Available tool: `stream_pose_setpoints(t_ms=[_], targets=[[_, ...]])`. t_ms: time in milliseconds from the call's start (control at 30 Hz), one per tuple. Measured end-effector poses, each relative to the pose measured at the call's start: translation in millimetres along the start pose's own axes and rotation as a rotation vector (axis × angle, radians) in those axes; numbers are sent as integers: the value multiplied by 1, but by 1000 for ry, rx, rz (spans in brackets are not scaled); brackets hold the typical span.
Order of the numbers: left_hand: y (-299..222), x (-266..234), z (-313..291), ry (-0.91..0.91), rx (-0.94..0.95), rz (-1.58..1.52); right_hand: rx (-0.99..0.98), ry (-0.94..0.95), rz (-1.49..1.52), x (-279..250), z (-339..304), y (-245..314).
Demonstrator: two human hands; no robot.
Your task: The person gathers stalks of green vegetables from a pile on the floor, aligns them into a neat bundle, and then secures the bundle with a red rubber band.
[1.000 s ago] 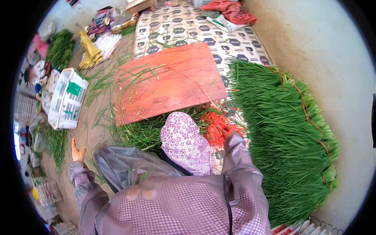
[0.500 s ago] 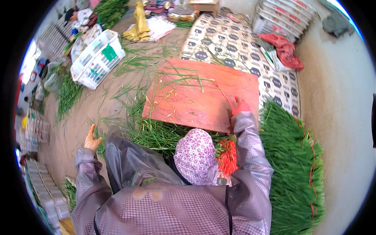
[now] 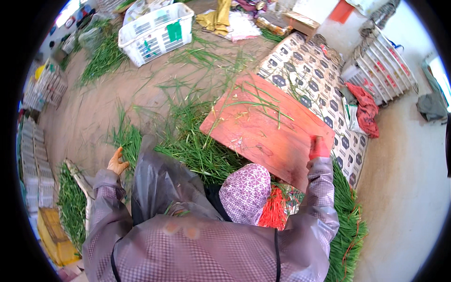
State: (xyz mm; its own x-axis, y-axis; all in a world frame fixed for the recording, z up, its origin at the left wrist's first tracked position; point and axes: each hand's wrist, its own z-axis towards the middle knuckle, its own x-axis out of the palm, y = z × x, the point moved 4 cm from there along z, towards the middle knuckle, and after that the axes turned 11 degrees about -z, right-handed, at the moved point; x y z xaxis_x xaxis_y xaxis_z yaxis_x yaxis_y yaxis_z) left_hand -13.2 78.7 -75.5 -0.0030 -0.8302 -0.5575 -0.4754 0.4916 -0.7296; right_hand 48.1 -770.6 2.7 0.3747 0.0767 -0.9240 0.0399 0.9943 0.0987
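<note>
A red wooden board point(image 3: 268, 136) lies ahead of me with several green stalks strewn across its top. My right hand point(image 3: 319, 147), in a red glove, is at the board's right side; its fingers are smeared by motion and I cannot make out anything in them. My bare left hand point(image 3: 117, 162) is raised beside my left knee, fingers apart and holding nothing. Loose long green leaves point(image 3: 126, 138) lie just past it. A larger heap of cut greens point(image 3: 206, 150) lies against the board's near left edge. Red strings point(image 3: 274, 207) hang in a bunch near my lap.
Green bundles point(image 3: 346, 225) tied with red string are stacked at my right by the wall. A white crate point(image 3: 155, 35) stands far left on the floor. Stacked crates point(image 3: 380, 66) and a red cloth point(image 3: 364, 110) are far right. A yellow crate point(image 3: 56, 235) sits near left.
My view has turned left, so the board and crates appear shifted right and tilted. My right hand stays near the board's right side. My left hand remains raised, fingers apart.
</note>
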Motion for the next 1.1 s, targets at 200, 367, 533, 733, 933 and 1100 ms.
stream_pose_setpoints(t_ms=[200, 367, 533, 733, 933, 1100], targets=[[22, 10, -25, 32, -45, -15, -289, 390, -140, 47, 12, 94], [23, 20, -32, 36, -93, 200, -272, 620, -221, 73, 8, 81], [120, 34, -51, 91, -257, 116, -183, 833, -247, 46, 53, 131], [219, 79, -32, 147, -409, -189, -395, 475, 435, 59, 112, 247], [260, 103, 1, -18, -473, -98, -238, 1095, 1296, 157, 50, 519], [264, 105, 31, -101, -543, -183, -615, 1360, 1155, 269, -70, 639]])
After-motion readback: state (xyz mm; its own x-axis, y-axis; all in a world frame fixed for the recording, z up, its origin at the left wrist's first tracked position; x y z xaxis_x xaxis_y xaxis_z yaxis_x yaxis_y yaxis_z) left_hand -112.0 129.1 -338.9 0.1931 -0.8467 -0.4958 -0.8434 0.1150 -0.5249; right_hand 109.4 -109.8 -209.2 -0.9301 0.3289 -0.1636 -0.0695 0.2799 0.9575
